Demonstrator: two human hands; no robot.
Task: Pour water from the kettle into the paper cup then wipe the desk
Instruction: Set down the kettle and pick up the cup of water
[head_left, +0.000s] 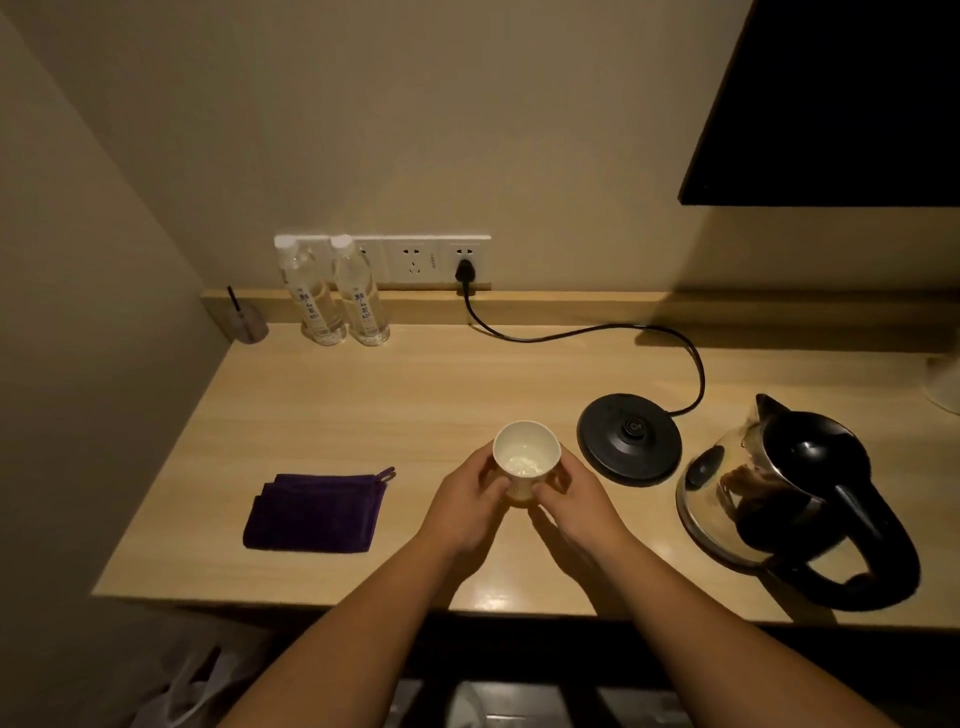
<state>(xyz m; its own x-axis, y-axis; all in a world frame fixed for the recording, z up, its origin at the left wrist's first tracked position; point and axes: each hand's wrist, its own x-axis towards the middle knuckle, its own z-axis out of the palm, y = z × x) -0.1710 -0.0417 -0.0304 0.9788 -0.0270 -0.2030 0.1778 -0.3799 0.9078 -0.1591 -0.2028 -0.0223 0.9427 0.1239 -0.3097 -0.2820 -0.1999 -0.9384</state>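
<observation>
A white paper cup (525, 453) stands upright near the middle of the wooden desk (363, 405), with some water showing at its bottom. My left hand (467, 506) wraps its left side and my right hand (569, 499) wraps its right side. The glass kettle (769, 493) with black lid and handle sits off its base at the right, spout pointing away from me. Its round black base (629, 437) lies between cup and kettle. A folded purple cloth (317, 512) lies flat to the left of the cup.
Two clear water bottles (337, 293) stand at the back by the wall sockets (415, 260). The base's black cord (597, 332) runs across the back of the desk to a plug. A small cup with a stick (249, 322) sits in the back left corner. A dark screen (831, 104) hangs upper right.
</observation>
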